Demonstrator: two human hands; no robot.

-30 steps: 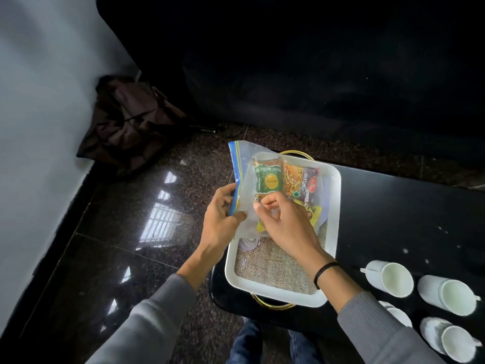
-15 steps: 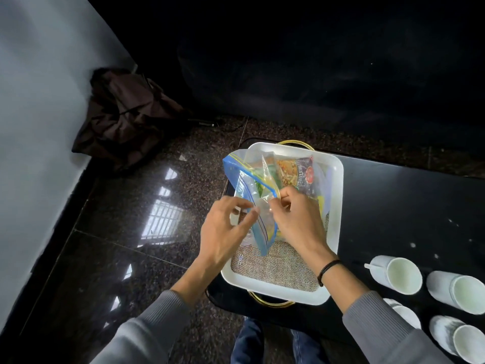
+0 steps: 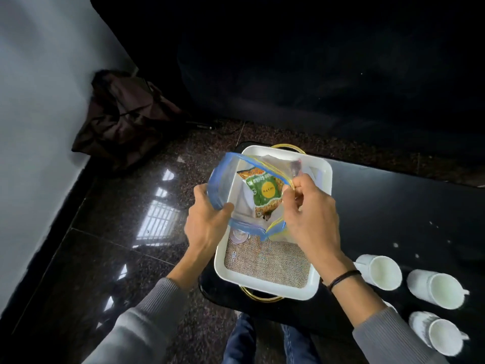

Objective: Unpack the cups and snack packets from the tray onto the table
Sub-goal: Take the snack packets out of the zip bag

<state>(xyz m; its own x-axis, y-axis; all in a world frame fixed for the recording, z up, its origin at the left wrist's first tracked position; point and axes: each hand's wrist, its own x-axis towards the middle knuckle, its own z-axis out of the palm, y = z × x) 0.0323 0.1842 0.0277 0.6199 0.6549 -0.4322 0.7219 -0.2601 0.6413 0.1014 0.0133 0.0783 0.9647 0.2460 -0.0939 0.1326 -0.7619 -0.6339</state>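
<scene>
Item 1: clear zip bag point(image 3: 223, 177), blue and yellow seal strips. It is being held above the white tray point(image 3: 325, 179) with its mouth pulled wide.
- Left hand point(image 3: 207, 219) is gripping the blue lip at the bag's 9 o'clock side, with the thumb lying over the edge and the fingers curled beneath.
- Right hand point(image 3: 307, 214) is pinching the yellow-lined lip at the 3 o'clock side, fingers curled; a dark wristband point(image 3: 341, 278) is showing on that wrist.

Item 2: green snack packet point(image 3: 265, 190), sitting inside the bag and showing through the open mouth. A darker packet point(image 3: 295, 166) is lying beyond it toward 1 o'clock, partly hidden.

Item 3: tray, resting on the black table point(image 3: 393, 206), with a burlap liner point(image 3: 267, 264) covering its floor and a gold handle point(image 3: 262, 298) projecting at 6 o'clock.

Item 4: white cups, lying on their sides on the table, apart from the tray, toward its 4 o'clock: first cup point(image 3: 380, 271), second cup point(image 3: 435, 288), third cup point(image 3: 438, 334).

Item 5: brown bag point(image 3: 126, 119), slumping on the floor against the wall at 10 o'clock.
</scene>
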